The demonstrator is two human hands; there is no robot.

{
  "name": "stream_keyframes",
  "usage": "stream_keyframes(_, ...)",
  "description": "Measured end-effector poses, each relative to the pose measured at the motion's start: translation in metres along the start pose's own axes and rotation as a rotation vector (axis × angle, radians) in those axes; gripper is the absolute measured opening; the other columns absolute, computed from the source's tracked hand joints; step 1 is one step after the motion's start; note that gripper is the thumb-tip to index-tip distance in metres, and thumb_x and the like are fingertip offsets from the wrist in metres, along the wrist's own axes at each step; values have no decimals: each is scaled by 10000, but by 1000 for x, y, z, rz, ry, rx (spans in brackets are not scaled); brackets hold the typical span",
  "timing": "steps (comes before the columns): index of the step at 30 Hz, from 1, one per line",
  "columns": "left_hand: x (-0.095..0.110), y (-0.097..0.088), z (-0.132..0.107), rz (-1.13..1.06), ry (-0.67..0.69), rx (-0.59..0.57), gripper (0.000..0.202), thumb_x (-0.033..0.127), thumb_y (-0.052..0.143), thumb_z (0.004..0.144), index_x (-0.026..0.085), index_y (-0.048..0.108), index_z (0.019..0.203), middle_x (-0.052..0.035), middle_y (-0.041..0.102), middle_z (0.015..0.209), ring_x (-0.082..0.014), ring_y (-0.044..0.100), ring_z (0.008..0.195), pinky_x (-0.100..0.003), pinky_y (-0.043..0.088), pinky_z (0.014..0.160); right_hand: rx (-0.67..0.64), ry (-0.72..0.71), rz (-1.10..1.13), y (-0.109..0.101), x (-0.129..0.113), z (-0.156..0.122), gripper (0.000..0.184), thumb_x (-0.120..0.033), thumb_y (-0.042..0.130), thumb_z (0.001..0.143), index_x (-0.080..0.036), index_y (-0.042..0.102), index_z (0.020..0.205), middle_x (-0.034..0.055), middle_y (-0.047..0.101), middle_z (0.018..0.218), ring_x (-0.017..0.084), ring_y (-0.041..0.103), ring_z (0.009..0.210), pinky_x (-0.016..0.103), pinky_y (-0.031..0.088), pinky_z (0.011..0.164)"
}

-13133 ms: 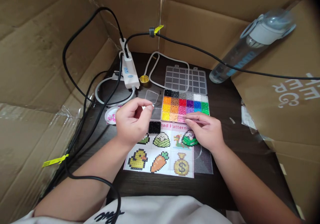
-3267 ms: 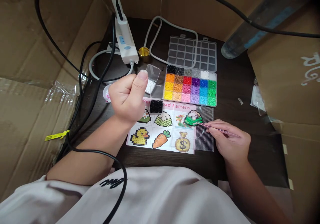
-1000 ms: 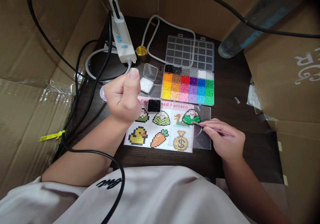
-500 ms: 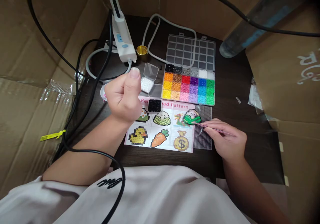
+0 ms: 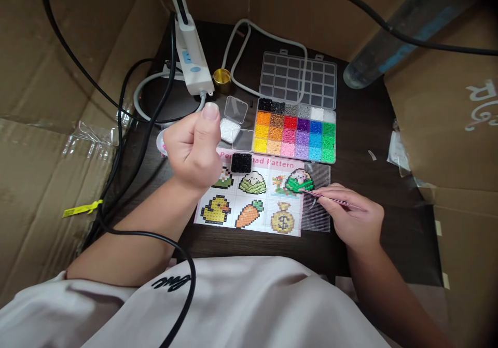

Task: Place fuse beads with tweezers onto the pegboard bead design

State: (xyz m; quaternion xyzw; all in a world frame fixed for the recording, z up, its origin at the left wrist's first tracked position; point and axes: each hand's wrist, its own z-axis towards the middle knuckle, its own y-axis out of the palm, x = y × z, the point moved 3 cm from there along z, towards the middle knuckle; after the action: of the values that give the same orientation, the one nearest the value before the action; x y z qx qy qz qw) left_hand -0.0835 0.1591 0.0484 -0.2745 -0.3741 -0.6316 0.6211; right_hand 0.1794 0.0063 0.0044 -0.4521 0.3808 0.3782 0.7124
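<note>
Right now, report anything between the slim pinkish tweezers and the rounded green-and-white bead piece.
Nothing visible stands between them: the slim pinkish tweezers in the right hand reach over the lower green part of the rounded green-and-white bead piece. Whether their tips touch it, I cannot tell.

Brown cardboard walls (image 5: 97, 42) flank your tabletop (image 5: 392, 208) left, right and beyond. To your far left, a white power strip (image 5: 194, 63); far right, a black cable (image 5: 439, 49) passing before a clear bottle (image 5: 391, 51); nearer left, a yellow tag (image 5: 82, 209).
</note>
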Motion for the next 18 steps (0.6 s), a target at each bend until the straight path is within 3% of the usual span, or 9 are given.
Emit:
stream_keyframes(10,0,0,0,10,-10,2,613,420,570,986,156,277,517,26,245,475,-52,258,431,-305,142,448,-8,-4,8,0,-1,0,253,-49,743,824,-273,820,916,22,810,892,211,756,817,395,612,794)
stream_keyframes(18,-1,0,0,-1,-15,14,626,444,585,976,155,281,510,25,235,476,-52,251,433,-307,137,453,3,8,-16,0,-1,0,155,-115,759,824,-251,817,871,43,809,865,235,761,790,426,627,774)
